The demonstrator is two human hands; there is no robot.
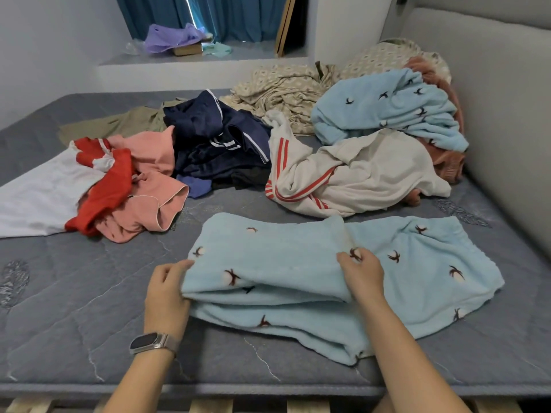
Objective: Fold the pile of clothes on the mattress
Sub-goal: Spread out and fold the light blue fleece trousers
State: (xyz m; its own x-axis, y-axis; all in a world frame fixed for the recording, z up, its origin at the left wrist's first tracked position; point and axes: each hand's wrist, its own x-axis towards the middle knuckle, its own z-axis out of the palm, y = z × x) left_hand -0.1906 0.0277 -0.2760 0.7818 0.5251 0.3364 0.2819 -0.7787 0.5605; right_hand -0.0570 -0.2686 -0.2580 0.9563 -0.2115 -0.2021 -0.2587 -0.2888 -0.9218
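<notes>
The light-blue fleece garment point(298, 272) lies long-axis left to right on the mattress point(74, 308); your left hand point(167, 296) and right hand point(362, 274) each pinch its folded flap, unfolded cloth extending rightward.

light-blue fleece garment point(298, 263) half-folded on grey mattress point(74, 308); unfolded pile point(220, 144) behind

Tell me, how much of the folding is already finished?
No finished folded item shows. In hand: the left hand and right hand grip a light blue fleece garment, partly folded over. Left: the white red-striped jacket, navy clothes, pink garment and others lie crumpled on the mattress.
</notes>
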